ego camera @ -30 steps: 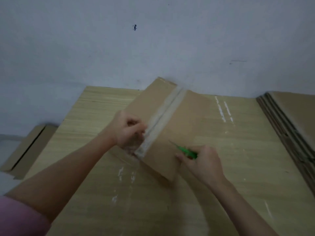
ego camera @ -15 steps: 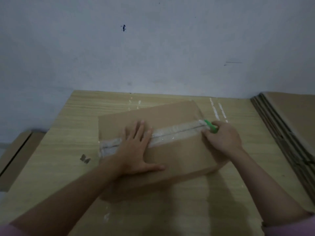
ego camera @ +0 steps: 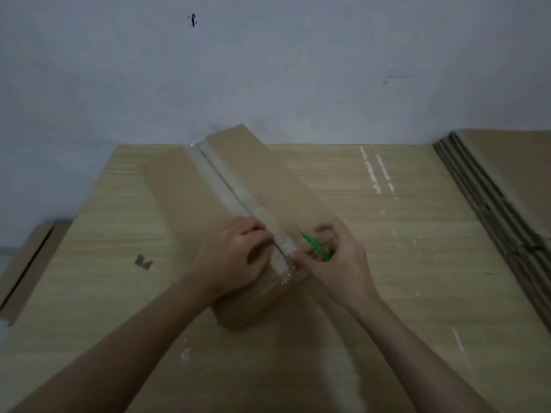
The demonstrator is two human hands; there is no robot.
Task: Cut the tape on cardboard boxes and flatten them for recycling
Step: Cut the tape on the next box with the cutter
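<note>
On the table point(ego camera: 387, 263), taped box point(ego camera: 185, 198) lying diagonal, left hand point(ego camera: 235, 260) curled at its seam, grasp unclear, right hand point(ego camera: 337, 260) grasping green cutter point(ego camera: 316, 245)

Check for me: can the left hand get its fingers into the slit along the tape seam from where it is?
Probably yes. The left hand already rests on the box with its fingertips at the near end of the tape seam; nothing lies between them. The right hand, holding the green cutter, sits across the seam.
</note>
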